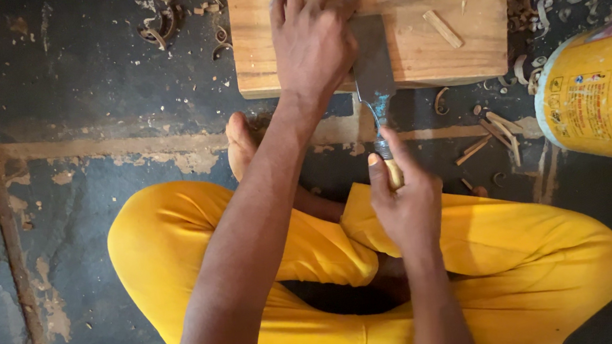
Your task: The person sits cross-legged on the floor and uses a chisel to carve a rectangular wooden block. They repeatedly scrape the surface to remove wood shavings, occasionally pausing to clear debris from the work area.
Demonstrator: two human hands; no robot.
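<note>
Sitting cross-legged on the floor [77, 89]: the person is working in yellow trousers [535, 262], knees spread, one bare foot [241, 142] showing near the block.
Block [413, 44]: a pale wooden block is lying flat on the floor ahead of the knees; its top is looking mostly whole, so I judge most of the cutting is left.
Drum [598, 98]: a yellow container is standing at the right, apart from the block.
Left hand [313, 38]: it is pressing flat on the block, fingers spread, gripping nothing.
Right hand [406, 204]: it is clenching the chisel's handle.
Chisel [372, 59]: its broad blade is lying on the block's near edge, beside the left hand.
Shavings [160, 22]: curls and splinters are lying around, so some paring is done.
</note>
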